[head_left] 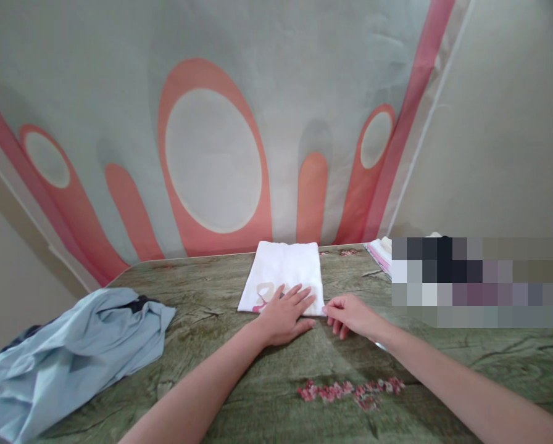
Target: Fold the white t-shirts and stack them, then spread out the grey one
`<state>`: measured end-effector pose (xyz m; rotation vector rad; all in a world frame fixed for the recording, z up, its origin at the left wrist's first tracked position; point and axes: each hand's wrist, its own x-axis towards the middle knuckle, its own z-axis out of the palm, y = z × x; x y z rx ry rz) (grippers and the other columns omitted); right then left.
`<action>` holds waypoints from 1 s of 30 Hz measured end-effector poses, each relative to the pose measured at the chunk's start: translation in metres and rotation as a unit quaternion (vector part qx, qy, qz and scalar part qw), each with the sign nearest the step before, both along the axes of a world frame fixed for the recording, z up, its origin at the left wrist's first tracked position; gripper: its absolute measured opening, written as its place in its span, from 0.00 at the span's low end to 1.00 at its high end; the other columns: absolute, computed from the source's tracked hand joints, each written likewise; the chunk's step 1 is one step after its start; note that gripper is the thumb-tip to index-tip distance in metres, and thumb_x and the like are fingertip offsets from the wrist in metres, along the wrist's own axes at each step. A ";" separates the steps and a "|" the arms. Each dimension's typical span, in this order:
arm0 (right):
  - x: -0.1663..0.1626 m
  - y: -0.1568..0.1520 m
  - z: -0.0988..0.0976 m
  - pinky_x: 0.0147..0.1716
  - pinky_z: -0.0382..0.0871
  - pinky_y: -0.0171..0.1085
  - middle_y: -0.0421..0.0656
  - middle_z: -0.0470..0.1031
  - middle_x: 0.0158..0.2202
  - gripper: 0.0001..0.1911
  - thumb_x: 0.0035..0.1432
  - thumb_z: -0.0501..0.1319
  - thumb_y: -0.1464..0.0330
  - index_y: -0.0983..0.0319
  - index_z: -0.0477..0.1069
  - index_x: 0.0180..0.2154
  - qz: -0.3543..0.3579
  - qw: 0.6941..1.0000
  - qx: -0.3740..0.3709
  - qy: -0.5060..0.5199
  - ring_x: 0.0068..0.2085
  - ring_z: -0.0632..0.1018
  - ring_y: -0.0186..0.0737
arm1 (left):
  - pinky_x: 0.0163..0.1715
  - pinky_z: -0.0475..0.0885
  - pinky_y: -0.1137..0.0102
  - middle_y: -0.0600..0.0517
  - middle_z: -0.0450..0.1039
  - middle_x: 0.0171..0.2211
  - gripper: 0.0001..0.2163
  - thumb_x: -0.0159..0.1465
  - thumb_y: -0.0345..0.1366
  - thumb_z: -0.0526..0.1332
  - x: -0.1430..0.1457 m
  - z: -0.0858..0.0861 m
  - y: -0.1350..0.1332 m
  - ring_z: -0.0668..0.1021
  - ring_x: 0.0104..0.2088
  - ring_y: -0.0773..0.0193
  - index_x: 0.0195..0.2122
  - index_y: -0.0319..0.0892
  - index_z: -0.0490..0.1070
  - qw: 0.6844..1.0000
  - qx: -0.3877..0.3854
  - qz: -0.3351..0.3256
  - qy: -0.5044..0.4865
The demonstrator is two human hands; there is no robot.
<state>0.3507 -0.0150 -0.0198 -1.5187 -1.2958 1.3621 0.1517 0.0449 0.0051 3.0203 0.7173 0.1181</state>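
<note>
A folded white garment (286,268) with a pale pink print lies on the green wood-patterned table (212,382), near its far edge. My left hand (286,314) lies flat on the garment's near edge, fingers stretched out and spread. My right hand (350,314) is at the garment's near right corner, fingertips curled and pinching that corner.
A crumpled light blue garment (73,351) lies on the table at the left. A stack of folded cloth (382,251) sits at the far right beside a blurred-out area. A grey and pink patterned cloth (212,135) hangs behind the table. Pink flowers (350,390) are printed on the tabletop.
</note>
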 end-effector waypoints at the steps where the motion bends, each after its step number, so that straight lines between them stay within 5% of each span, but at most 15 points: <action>1: 0.000 0.002 0.000 0.13 0.64 0.27 0.39 0.70 0.18 0.14 0.52 0.58 0.61 0.64 0.66 0.22 -0.004 1.000 0.006 -0.029 0.16 0.70 0.28 | 0.58 0.42 0.55 0.50 0.46 0.63 0.25 0.65 0.52 0.42 0.000 0.000 0.000 0.49 0.62 0.58 0.62 0.50 0.47 1.000 0.002 0.003 0.001; 8: 0.004 0.005 -0.001 0.10 0.55 0.28 0.35 0.65 0.10 0.11 0.51 0.58 0.62 0.61 0.64 0.22 0.004 0.972 0.036 -0.231 0.11 0.67 0.31 | 0.58 0.42 0.55 0.51 0.46 0.63 0.26 0.65 0.53 0.42 0.000 -0.003 0.000 0.49 0.62 0.57 0.61 0.49 0.48 1.000 0.010 0.001 -0.004; 15: 0.009 -0.006 0.002 0.29 0.66 0.34 0.42 0.72 0.31 0.08 0.52 0.58 0.63 0.61 0.69 0.32 -0.009 0.909 0.277 -0.311 0.28 0.73 0.35 | 0.57 0.44 0.53 0.52 0.48 0.63 0.23 0.65 0.51 0.43 -0.001 -0.001 -0.001 0.50 0.62 0.55 0.61 0.54 0.49 1.000 0.003 -0.002 -0.017; 18: 0.005 -0.010 0.005 0.40 0.66 0.38 0.45 0.70 0.42 0.11 0.55 0.55 0.67 0.59 0.70 0.41 0.054 0.885 0.345 -0.307 0.39 0.72 0.38 | 0.57 0.45 0.53 0.52 0.52 0.61 0.21 0.65 0.49 0.45 -0.003 0.003 -0.002 0.52 0.61 0.55 0.59 0.53 0.53 0.999 -0.005 -0.011 -0.032; 22: -0.006 -0.018 0.009 0.46 0.62 0.42 0.46 0.70 0.42 0.12 0.56 0.54 0.69 0.60 0.71 0.42 0.102 0.858 0.361 -0.351 0.44 0.69 0.42 | 0.55 0.52 0.59 0.50 0.66 0.50 0.16 0.68 0.41 0.42 -0.006 0.010 0.003 0.63 0.55 0.59 0.50 0.48 0.65 0.997 -0.037 -0.014 -0.060; 26: -0.028 -0.036 0.019 0.46 0.60 0.43 0.47 0.70 0.43 0.15 0.56 0.55 0.67 0.60 0.70 0.45 0.163 0.842 0.364 -0.365 0.44 0.68 0.43 | 0.45 0.63 0.67 0.48 0.71 0.36 0.17 0.68 0.38 0.43 -0.009 0.011 0.011 0.72 0.41 0.62 0.38 0.41 0.70 0.992 -0.049 0.055 -0.098; 30: -0.051 -0.058 0.030 0.49 0.58 0.44 0.45 0.69 0.49 0.22 0.54 0.58 0.62 0.57 0.66 0.51 0.281 0.827 0.378 -0.308 0.48 0.67 0.45 | 0.40 0.66 0.68 0.49 0.71 0.36 0.12 0.65 0.38 0.48 -0.012 0.009 0.013 0.73 0.37 0.62 0.43 0.41 0.68 0.981 -0.035 0.131 -0.140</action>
